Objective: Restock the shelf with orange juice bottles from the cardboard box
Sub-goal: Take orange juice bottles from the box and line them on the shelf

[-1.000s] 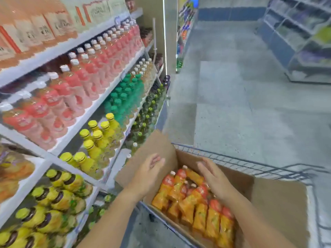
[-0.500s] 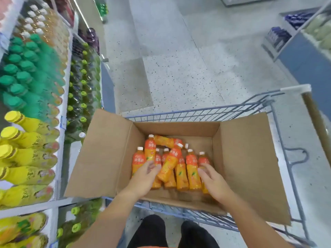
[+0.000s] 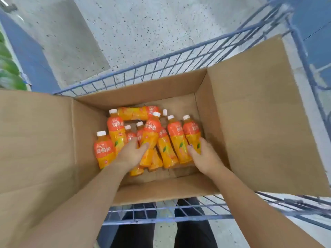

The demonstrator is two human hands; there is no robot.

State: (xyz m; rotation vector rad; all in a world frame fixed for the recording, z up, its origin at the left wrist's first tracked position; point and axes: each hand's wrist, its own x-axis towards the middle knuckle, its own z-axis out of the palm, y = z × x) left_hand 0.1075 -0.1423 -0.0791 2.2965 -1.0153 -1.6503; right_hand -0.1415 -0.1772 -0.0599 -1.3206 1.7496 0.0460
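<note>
An open cardboard box point(image 3: 250, 111) sits in a blue wire cart. Several orange juice bottles point(image 3: 174, 140) with white caps lie in a loose pile on its bottom. My left hand point(image 3: 131, 155) is down in the middle of the pile, with fingers and thumb curled around the lower part of one bottle point(image 3: 150, 135). My right hand point(image 3: 203, 156) is at the right side of the pile, with thumb and fingers closed around the base of the rightmost bottle point(image 3: 191, 131). All bottles still rest in the box.
The wire cart point(image 3: 161, 63) rims the box front and back. Speckled grey floor point(image 3: 143, 29) lies beyond it. Green bottles on the shelf point(image 3: 7, 68) show at the far left edge. My dark trouser legs point(image 3: 136, 233) stand under the cart's near side.
My head has tilted down from the shelf to the box. Both hands moved deeper into the box and closed onto bottles.
</note>
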